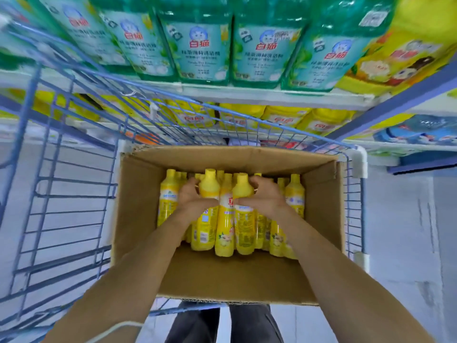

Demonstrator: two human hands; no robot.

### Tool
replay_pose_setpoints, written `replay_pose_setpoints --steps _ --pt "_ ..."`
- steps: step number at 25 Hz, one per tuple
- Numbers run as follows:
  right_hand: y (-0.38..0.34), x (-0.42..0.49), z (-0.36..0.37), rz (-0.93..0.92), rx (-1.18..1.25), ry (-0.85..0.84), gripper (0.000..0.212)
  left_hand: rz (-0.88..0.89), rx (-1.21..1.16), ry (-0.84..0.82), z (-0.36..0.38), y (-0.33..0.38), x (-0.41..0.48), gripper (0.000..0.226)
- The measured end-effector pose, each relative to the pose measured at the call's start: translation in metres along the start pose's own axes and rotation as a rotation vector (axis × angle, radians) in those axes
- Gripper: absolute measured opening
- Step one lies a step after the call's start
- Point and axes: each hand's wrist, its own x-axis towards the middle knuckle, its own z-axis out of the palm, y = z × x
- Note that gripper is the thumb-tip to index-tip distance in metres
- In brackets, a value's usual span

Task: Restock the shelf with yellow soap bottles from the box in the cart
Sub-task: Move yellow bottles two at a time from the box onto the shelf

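Note:
An open cardboard box sits in the blue wire cart and holds several yellow soap bottles standing upright. My left hand grips one yellow bottle near its neck. My right hand grips another yellow bottle beside it. A third bottle stands between the two. Both held bottles stand a little higher than the others in the box. The shelf beyond the cart carries yellow bottles on its lower level.
Large green detergent bottles fill the upper shelf, with a yellow pack at the right. A blue upright borders the shelf on the right. The box's near half shows bare cardboard floor. My legs stand behind the cart.

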Motion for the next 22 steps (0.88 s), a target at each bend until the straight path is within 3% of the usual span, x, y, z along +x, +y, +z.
replay_pose_setpoints --steps 5,11,14,18,22 --pt "-0.063 -0.057 -0.061 -0.182 0.048 0.146 0.065 0.290 0.005 -0.050 -0.045 0.076 -0.057 0.064" --pt "-0.171 -0.129 -0.157 -0.423 0.135 0.267 0.076 0.608 0.026 -0.057 -0.123 0.206 -0.132 0.058" --pt "-0.224 -0.174 -0.210 -0.552 0.168 0.345 0.050 0.745 -0.025 0.002 -0.158 0.268 -0.178 0.059" --pt "-0.280 -0.214 -0.262 -0.751 0.217 0.480 0.069 0.918 -0.165 0.108 -0.189 0.335 -0.230 0.056" --pt "-0.322 -0.235 -0.307 -0.860 0.295 0.561 0.058 1.034 -0.277 0.178 -0.211 0.394 -0.259 0.058"
